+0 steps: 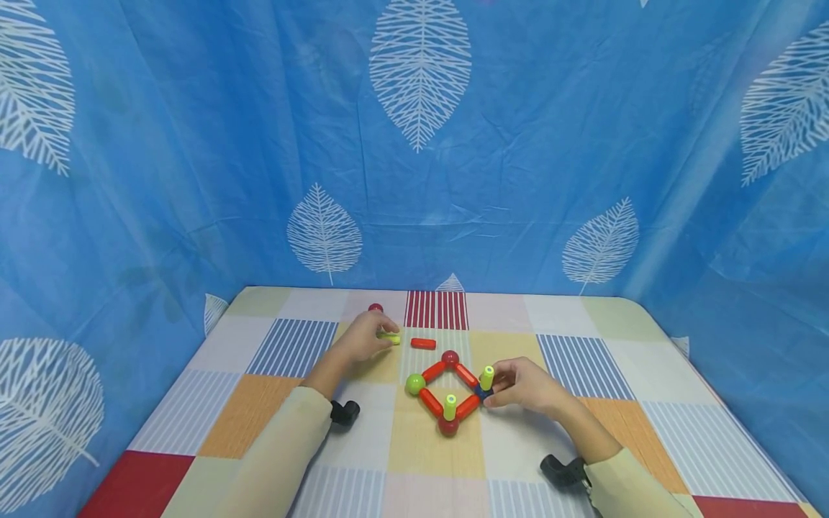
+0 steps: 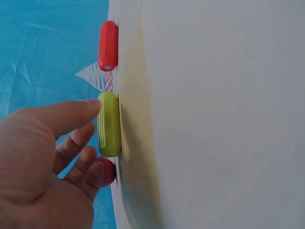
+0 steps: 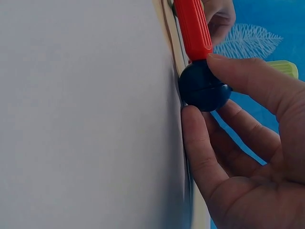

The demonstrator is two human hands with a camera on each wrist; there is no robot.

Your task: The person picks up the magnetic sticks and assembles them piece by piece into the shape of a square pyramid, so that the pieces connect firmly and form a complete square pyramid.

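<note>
A diamond of red rods (image 1: 430, 403) lies on the table, with red balls (image 1: 450, 357), a green ball (image 1: 415, 384) and a dark blue ball (image 3: 205, 87) at its corners. Yellow-green rods (image 1: 450, 407) stand up from the near red ball and the blue ball. My right hand (image 1: 527, 386) holds the blue ball between thumb and fingers at the diamond's right corner. Farther back on the left, my left hand (image 1: 369, 337) pinches a loose yellow-green rod (image 2: 109, 125) lying flat; its thumb touches one end, and the other fingertips are partly hidden.
A loose red rod (image 1: 424, 344) lies right of my left hand. Behind that hand sits another red ball (image 1: 376, 308). The patchwork cloth (image 1: 440, 496) covers the table, and a blue leaf-print curtain (image 1: 518, 144) hangs around its back and sides.
</note>
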